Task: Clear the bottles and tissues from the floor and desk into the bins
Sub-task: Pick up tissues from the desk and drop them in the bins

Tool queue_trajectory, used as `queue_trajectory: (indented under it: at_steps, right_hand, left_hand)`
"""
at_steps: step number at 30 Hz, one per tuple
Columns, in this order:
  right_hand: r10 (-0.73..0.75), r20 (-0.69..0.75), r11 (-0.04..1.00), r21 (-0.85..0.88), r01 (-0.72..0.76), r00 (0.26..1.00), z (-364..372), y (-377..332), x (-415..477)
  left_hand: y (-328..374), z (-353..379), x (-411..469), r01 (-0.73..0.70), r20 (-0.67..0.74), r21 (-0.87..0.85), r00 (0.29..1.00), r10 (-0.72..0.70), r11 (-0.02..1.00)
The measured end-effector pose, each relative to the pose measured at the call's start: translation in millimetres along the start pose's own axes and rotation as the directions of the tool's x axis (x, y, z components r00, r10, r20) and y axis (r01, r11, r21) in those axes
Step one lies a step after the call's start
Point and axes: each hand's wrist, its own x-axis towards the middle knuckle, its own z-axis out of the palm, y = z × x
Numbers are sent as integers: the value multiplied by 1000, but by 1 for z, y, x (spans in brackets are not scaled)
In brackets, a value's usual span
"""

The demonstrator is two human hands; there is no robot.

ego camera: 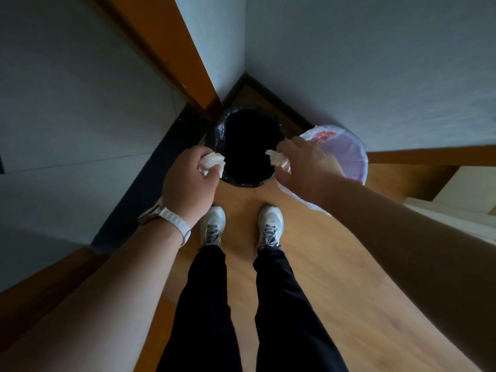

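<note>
Head view, straight down into a corner with two bins. Got a crumpled tissue (213,161) pinched in the left grip (189,182), fingers curled round it, hovering right at the near-left rim of the black bin (243,184). Same deal for the right grip (306,167): second tissue (277,158) clutched in curled fingers, over the near-right rim of that bin and partly in front of the white-lined bin (351,154) just beside it. Probably held out over the dark opening for a plain straight drop, no throw needed. Something red and white showing through the other liner, can't tell what. Not let go yet, so right at the drop step; no bottles in view.

Room-wise, pretty boxed in: walls meeting right behind the bins, wooden door frame (166,49) on the left, shoes (213,224) planted close to the black rim on the wooden floor (322,264). Plenty of free air above the opening though. Worth nudging both a touch further over the hole first, otherwise risk of a bounce off the rim onto the floor
</note>
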Motion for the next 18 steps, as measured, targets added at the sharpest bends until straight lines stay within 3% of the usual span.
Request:
queue_trajectory:
  at_steps: [5,10,18]
  right_hand:
    - [-2,33,1000,-28,3,999,80,15,58]
    - [44,70,999,-6,-43,997,160,35,95]
    - [49,120,997,-57,-42,992,243,54,118]
  left_hand:
    - [-59,68,44,7,146,21,989,-10,1000]
    - [-106,133,88,-96,288,69,955,72,993]
    - [-165,193,114,-146,342,128,935,95,981]
